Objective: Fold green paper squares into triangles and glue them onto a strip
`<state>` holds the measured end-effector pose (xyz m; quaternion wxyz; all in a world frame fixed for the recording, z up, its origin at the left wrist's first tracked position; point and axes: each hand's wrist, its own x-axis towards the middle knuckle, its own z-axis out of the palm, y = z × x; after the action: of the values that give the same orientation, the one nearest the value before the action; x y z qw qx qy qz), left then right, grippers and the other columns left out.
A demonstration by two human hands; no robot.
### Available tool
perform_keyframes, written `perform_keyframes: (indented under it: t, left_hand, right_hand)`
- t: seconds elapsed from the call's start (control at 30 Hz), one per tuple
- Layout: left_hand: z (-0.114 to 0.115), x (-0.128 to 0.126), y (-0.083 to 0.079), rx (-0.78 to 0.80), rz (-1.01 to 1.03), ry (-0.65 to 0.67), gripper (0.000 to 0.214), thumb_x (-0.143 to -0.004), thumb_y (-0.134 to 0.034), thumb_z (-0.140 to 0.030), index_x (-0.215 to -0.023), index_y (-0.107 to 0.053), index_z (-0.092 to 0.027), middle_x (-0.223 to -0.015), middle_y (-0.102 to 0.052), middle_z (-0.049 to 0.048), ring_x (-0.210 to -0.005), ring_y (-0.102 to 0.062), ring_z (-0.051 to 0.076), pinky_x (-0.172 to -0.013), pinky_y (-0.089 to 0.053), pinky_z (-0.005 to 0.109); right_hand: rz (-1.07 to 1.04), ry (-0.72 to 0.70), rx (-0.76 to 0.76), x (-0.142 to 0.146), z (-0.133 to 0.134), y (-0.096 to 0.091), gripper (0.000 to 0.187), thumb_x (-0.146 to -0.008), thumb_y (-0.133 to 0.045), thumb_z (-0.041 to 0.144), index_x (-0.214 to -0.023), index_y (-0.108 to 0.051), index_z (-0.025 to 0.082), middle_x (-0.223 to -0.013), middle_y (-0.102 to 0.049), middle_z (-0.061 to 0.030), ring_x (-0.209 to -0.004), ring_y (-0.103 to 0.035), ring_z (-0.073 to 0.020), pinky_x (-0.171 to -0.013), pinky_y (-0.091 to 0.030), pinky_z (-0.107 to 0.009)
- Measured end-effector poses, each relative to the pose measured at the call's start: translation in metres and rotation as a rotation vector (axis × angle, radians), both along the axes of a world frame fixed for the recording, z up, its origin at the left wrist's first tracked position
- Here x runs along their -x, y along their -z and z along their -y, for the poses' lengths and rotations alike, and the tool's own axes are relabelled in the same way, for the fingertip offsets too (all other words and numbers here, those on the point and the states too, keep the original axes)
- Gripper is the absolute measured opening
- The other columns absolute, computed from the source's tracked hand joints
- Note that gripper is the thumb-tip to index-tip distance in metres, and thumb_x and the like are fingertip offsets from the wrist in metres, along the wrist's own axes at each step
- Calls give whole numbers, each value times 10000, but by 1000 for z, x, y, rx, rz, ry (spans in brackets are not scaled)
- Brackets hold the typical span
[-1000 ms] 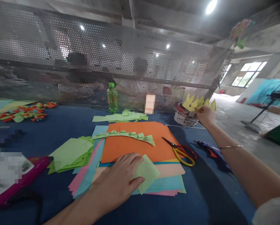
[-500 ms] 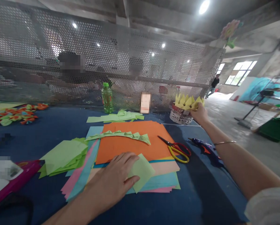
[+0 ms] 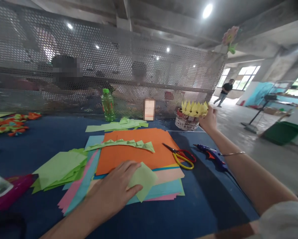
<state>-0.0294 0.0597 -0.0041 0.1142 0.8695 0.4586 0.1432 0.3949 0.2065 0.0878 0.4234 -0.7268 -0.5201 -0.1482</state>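
My left hand lies flat on a stack of coloured paper sheets, its fingers and thumb pinching a small light-green paper square. An orange sheet tops the stack, and a folded green zigzag strip lies across it. My right hand is stretched out to the far right and grips a yellow spiky paper crown, held over a small woven basket.
Red-and-yellow scissors and a blue glue gun lie right of the stack. A pile of green squares sits to the left, green strips and a green bottle at the back. A perforated metal screen has people behind it.
My right hand has lowered the yellow crown leftward, from beside the basket to over it. My left hand stays on the green square. The camera has turned slightly right.
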Motion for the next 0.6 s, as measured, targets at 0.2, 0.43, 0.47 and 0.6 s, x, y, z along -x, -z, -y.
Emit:
perform_keyframes:
  t: [0.2,0.43,0.47,0.6]
  left_hand:
    - [6,-9,-19,85,-35,-136,469,-885,-695,-423,-1272,-591,-180,-1187,-634,109,-1030,-672,310,-899,-524,418]
    - [7,-8,-16,56,-7,-87,234,-875,-685,-276,-1093,-631,-212,-1035,-638,59,-1012,-634,279,-865,-499,394]
    - [8,-8,-15,45,-1,-69,225,-876,-669,-236,-1097,-628,-220,-1063,-633,56,-1046,-621,272,-895,-491,396]
    - [12,-6,-12,7,18,-4,375,-912,-629,-194,-1278,-557,-231,-1291,-575,69,-1223,-541,261,-1037,-443,420]
  right_hand:
    - [114,-367,26,81,52,-1,504,-831,-593,219,-1327,-526,164,-1301,-516,-181,-987,-640,-281,-962,-502,-476]
    - [397,-1050,313,190,166,45,228,-932,-535,112,-1113,-628,214,-1166,-633,-90,-1087,-609,-236,-961,-512,-400]
    - [415,-1065,370,196,176,51,238,-925,-557,120,-1131,-625,217,-1179,-635,-88,-1074,-610,-243,-936,-520,-406]
    - [351,-1007,506,199,184,66,343,-873,-619,109,-1205,-596,193,-1198,-638,-101,-1108,-606,-261,-934,-512,-414]
